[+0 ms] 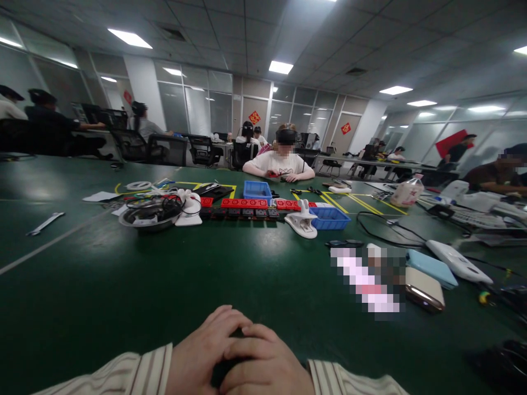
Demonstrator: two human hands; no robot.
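Note:
My left hand [201, 348] rests at the bottom middle of the green table [185, 280], with its fingers stretched loosely forward and to the right. Against it lies my right hand [267, 365], its fingers slightly bent and a little apart. The fingertips of both hands meet and overlap, and a dark gap shows between the palms. I see nothing held in either hand. Some lower fingers are hidden by the hands themselves and by the frame's edge.
Across the middle stand a metal bowl [150, 222] of cables, white clips [302, 222], a row of red blocks [245, 203] and blue trays [329, 218]. A cream case [424, 288] and a light-blue case [432, 267] lie right. A person [280, 159] sits opposite.

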